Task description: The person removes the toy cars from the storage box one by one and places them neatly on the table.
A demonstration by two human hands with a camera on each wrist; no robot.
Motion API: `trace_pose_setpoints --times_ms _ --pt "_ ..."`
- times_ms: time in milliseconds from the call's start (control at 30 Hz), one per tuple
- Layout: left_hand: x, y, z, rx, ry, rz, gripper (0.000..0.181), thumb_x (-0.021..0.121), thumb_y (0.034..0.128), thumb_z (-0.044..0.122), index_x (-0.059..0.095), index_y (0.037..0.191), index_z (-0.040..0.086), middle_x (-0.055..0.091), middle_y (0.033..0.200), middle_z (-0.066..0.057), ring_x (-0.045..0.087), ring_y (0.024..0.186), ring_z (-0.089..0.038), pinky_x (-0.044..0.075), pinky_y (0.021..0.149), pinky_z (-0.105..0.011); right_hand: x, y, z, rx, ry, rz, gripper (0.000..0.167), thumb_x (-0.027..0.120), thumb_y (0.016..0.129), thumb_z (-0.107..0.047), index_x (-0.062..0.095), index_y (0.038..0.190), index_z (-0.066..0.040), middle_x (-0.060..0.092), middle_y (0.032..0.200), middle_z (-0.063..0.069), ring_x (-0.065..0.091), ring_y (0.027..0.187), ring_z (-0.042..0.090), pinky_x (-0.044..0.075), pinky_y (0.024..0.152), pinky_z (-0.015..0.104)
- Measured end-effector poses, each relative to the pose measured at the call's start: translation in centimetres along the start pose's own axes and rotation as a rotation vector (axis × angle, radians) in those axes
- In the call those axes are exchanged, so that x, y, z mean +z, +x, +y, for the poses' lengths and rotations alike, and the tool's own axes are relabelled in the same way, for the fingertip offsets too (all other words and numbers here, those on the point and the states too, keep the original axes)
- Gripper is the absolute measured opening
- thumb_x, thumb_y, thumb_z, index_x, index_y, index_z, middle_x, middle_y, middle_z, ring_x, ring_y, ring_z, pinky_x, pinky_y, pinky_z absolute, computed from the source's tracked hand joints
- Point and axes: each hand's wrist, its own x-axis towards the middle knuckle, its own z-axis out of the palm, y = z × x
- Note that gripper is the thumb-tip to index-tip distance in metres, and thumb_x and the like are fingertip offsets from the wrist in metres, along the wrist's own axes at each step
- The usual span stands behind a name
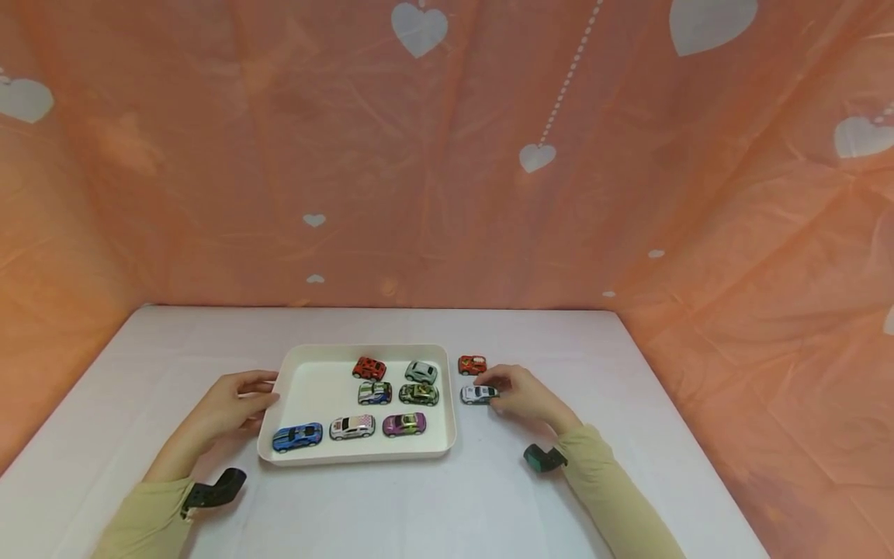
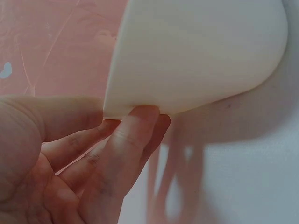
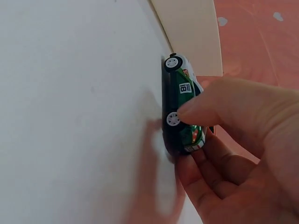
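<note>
A creased orange sheet (image 1: pixel 391 171) rises behind a white tabletop (image 1: pixel 391 512) and along both its sides. Pale grey hearts pattern it: a large heart (image 1: pixel 712 22) at upper right, a top-centre heart (image 1: pixel 419 31), and a smaller heart (image 1: pixel 537 157) below a slanting dotted line (image 1: pixel 573 66).

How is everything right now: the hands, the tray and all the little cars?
Left hand, holding the tray's left edge.
Right hand, pinching a car.
White-and-green car, pinched, outside the tray.
Red car beside the tray, right way up, untouched.
White tray, open side up.
Seven cars inside, right way up.
</note>
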Motion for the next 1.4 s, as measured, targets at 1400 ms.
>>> trace_pose_setpoints --times_ms 1400 --pt "0.1 0.0 0.2 -0.004 0.043 0.005 0.048 0.06 0.0933 0.008 0.043 0.133 -0.013 0.057 0.115 -0.03 0.062 0.076 -0.02 0.052 0.057 -0.032 -1.2 -0.5 -1.1 -0.042 0.059 0.036 0.035 0.067 0.084 0.001 0.063 0.118 -0.001 0.065 0.114 0.013 0.058 0.108 0.029 0.044 0.095 0.043"
